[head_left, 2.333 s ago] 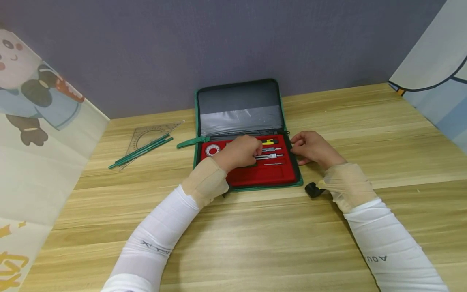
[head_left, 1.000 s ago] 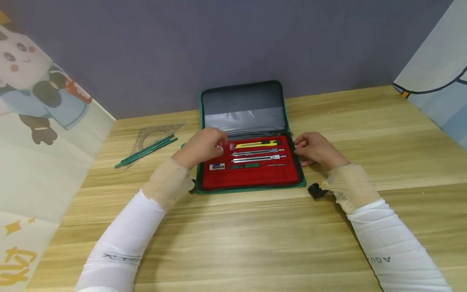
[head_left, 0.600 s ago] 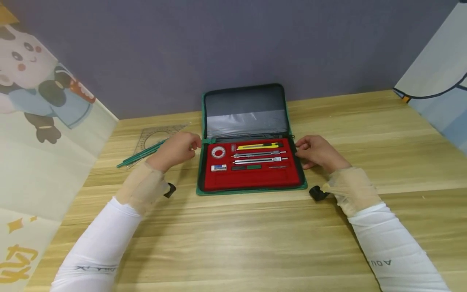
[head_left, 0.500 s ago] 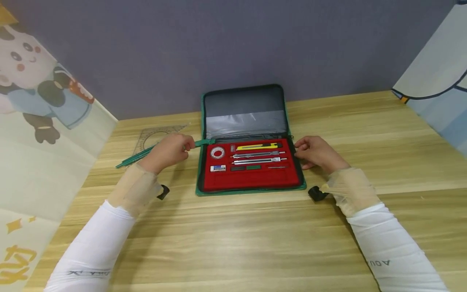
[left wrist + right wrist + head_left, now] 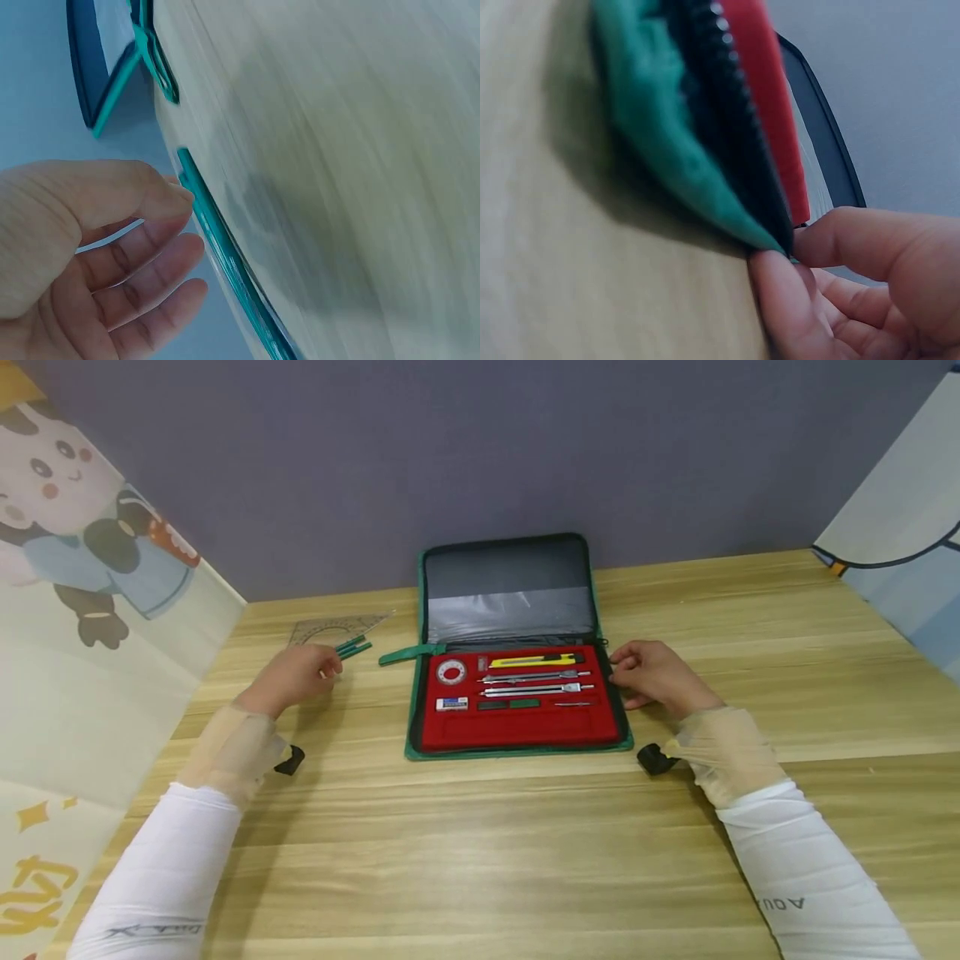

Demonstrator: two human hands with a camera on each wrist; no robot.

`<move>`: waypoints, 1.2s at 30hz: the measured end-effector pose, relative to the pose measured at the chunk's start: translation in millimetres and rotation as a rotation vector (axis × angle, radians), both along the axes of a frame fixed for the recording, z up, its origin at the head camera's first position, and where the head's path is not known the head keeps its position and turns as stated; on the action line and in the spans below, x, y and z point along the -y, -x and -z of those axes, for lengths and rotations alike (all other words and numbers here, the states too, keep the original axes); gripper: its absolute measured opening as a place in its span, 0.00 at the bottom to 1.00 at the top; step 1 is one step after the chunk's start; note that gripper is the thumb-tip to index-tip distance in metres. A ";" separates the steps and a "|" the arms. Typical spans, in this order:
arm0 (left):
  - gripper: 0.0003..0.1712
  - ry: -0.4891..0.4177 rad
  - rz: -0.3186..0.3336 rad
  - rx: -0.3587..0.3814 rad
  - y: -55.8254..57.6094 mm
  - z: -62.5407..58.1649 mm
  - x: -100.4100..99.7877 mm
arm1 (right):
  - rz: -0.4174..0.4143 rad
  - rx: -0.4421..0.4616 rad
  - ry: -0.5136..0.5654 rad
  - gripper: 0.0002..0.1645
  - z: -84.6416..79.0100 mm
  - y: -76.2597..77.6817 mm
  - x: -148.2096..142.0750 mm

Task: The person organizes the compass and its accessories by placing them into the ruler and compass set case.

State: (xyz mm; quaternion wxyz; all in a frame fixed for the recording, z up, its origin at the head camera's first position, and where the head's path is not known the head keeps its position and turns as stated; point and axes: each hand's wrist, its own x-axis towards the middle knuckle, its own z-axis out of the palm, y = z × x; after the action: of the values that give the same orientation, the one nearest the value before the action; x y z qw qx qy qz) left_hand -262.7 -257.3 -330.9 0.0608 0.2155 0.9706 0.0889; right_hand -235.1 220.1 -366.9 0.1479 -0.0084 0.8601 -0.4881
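A green zip case (image 5: 521,753) of drawing instruments lies unfolded, its lid leaning on the wall behind. My right hand (image 5: 651,675) pinches its right edge between thumb and index finger; the zipper teeth (image 5: 731,56) run up to that grip in the right wrist view. My left hand (image 5: 294,677) hovers at the green pencils (image 5: 356,648), fingers loosely bent. In the left wrist view the thumb and fingertips come right beside the pencils (image 5: 232,262), not closed round them. Beneath the pencils is a clear triangular ruler (image 5: 318,628), partly hidden by the hand.
The red tray (image 5: 517,727) bears a yellow utility knife (image 5: 532,661), two metal compasses (image 5: 536,691), an eraser (image 5: 452,703) and a white ring (image 5: 452,672). A green strap (image 5: 405,655) sticks out left of the case. A grey wall (image 5: 480,452) stands behind the table.
My left hand has left the tray, handled the case's strap at its left side and let it go, then travelled left to the pencils. My right hand keeps its hold on the case edge.
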 end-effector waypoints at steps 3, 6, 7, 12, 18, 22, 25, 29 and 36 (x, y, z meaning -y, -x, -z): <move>0.08 0.017 -0.025 -0.003 0.2 -1.4 9.0 | 0.000 -0.004 0.002 0.22 0.3 0.0 -0.4; 0.09 0.009 -0.055 -0.007 0.4 -4.1 17.8 | -0.003 -0.003 0.004 0.22 0.9 0.3 -0.4; 0.10 0.002 -0.065 -0.007 0.8 -4.9 20.6 | -0.003 -0.002 0.003 0.22 1.1 0.3 -0.6; 0.11 -0.020 -0.099 -0.018 3.4 -7.7 29.8 | -0.001 0.003 -0.002 0.22 1.2 0.5 -1.2; 0.10 -0.022 -0.100 -0.030 7.0 -4.5 34.0 | 0.003 0.001 -0.007 0.22 1.1 1.2 -1.5; 0.11 -0.011 -0.102 -0.042 8.5 0.2 37.5 | 0.002 0.004 -0.008 0.22 1.1 1.5 -0.8; 0.12 -0.014 -0.114 -0.036 9.3 3.0 39.3 | 0.006 0.003 -0.009 0.22 1.1 2.0 -0.3; 0.12 -0.022 -0.132 -0.019 11.1 5.4 40.2 | 0.009 0.002 -0.009 0.22 1.0 2.2 -0.3; 0.11 -0.018 -0.141 -0.010 13.1 7.4 39.7 | 0.002 0.005 -0.001 0.22 0.6 1.8 -0.5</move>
State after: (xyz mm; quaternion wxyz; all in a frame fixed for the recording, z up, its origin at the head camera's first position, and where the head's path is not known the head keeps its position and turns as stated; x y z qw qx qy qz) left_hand -275.8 -297.1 -338.3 0.0474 0.1474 0.9828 0.1006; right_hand -236.9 220.6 -367.6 0.1497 -0.0064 0.8601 -0.4877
